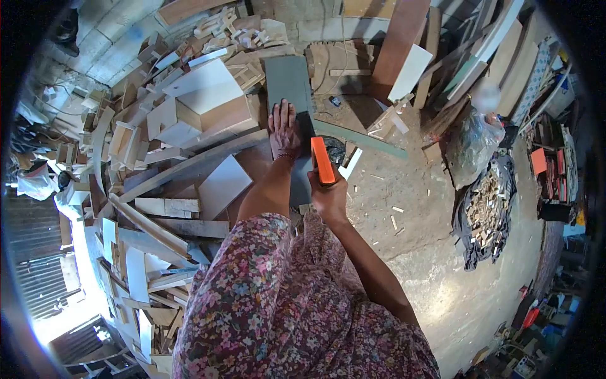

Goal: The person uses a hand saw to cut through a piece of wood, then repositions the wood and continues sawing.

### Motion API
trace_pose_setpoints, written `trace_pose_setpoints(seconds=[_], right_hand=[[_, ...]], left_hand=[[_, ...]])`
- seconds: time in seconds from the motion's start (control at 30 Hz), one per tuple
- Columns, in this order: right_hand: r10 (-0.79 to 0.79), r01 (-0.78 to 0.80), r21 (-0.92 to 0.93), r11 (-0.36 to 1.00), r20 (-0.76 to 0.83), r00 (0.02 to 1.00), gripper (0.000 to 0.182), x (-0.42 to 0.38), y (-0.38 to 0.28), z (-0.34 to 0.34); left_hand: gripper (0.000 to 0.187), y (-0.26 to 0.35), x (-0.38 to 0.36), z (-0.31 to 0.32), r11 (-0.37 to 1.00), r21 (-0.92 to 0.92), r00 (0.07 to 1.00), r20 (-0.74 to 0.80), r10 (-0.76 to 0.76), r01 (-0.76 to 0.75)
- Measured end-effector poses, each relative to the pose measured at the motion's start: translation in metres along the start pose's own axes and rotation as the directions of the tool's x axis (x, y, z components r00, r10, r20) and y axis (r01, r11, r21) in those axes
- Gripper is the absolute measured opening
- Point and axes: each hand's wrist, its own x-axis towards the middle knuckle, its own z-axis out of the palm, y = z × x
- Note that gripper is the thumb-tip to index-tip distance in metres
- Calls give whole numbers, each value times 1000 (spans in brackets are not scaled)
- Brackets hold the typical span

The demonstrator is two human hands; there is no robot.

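Observation:
My left hand lies flat with its fingers stretched out on a long dark grey-green board. This board runs away from my body, its near part lying below my forearms. Beside the board's right edge, my right hand is wrapped round the orange handle of what looks like a handsaw. I cannot make out its blade. A narrow greenish strip of wood sticks out to the right past the board. Close to the handle sits a dark round object, partly hidden.
Piled wood offcuts and a white-faced box crowd the left. Planks lean against the back wall. Small wood bits lie on the floor. At right are a clear plastic bag and a black sack of wood scraps.

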Motion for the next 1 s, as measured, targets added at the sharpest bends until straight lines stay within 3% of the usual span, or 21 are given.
trace_pose_setpoints(seconds=[0.1, 0.13, 0.17, 0.23, 0.27, 0.4, 0.47, 0.5, 0.57, 0.63, 0.7, 0.77, 0.8, 0.97, 1.0], right_hand=[[18, -24, -130, 991, -48, 999, 13, -18, -18, -22], [38, -38, -15, 999, -9, 999, 14, -32, -31, -33], [49, -49, -15, 999, -10, 999, 14, -43, -26, -37], [-20, 21, 26, 999, -30, 999, 13, -44, -16, -36], [-85, 84, -40, 996, -12, 996, 14, -44, -13, -30], [49, -46, -51, 998, 47, 998, 13, -43, -17, -24], [-140, 138, -193, 971, 6, 990, 11, -31, -12, -23], [-142, 139, -198, 970, 2, 990, 11, -22, -6, -22], [62, -62, 29, 998, -4, 998, 11, -1, 5, -16], [117, -118, 129, 985, 14, 993, 12, -2, -4, -17], [20, -23, -138, 990, -19, 1000, 12, -15, -12, -18], [14, -15, -156, 988, -7, 1000, 13, -48, -30, -31], [66, -65, -85, 994, 5, 998, 13, -62, -37, -43], [129, -128, 45, 991, -15, 992, 14, -66, -22, -50], [3, -4, -69, 998, -19, 1000, 13, -58, -15, -44]], left_hand=[[50, 2, 3, 0, 999, -35, 1000, -13, -4, 3], [50, 0, 5, -2, 1000, -12, 1000, 20, -9, 10], [50, 2, 0, -4, 1000, 7, 998, 62, -18, 17], [50, 6, 4, -7, 999, -23, 997, 75, -25, 27], [50, 4, 3, -11, 998, -44, 994, 98, -43, 48], [50, 3, 0, -3, 996, -67, 996, 69, -55, 60], [49, 4, -2, -3, 995, -89, 999, 29, -40, 42], [49, 4, 0, -4, 995, -98, 1000, -21, -9, 7], [48, 1, -2, -3, 997, -75, 1000, -15, 0, -1], [46, 4, -1, -4, 998, -54, 998, 47, -35, 38], [48, 2, 3, 0, 998, -67, 1000, 10, 20, -20], [49, 0, -5, 1, 999, -31, 1000, 16, 11, -11], [49, 5, 0, -7, 998, -12, 993, 105, -53, 55], [48, 5, 2, -4, 998, 28, 995, 83, -61, 59], [48, 5, 4, -6, 997, 32, 991, 111, -74, 71]])
